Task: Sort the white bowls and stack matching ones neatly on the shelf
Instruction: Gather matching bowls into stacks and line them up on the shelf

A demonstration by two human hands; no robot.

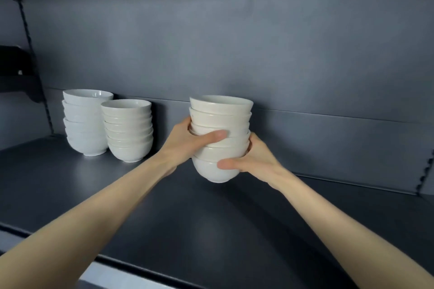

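Note:
A stack of several cream-white bowls (220,119) is in the middle of the dark shelf (164,206); whether its base touches the shelf I cannot tell. My left hand (187,141) grips its left side, thumb across the front. My right hand (249,159) grips its lower right side, thumb on the bottom bowl. Two more stacks stand at the back left: a taller stack of bright white bowls (85,122) and, touching it on the right, a stack of cream bowls (129,130).
The shelf's dark back panel (258,54) rises close behind the stacks. A notched upright (425,176) is at the right end, another upright (30,37) at the left. The shelf's front edge (141,267) runs along the bottom.

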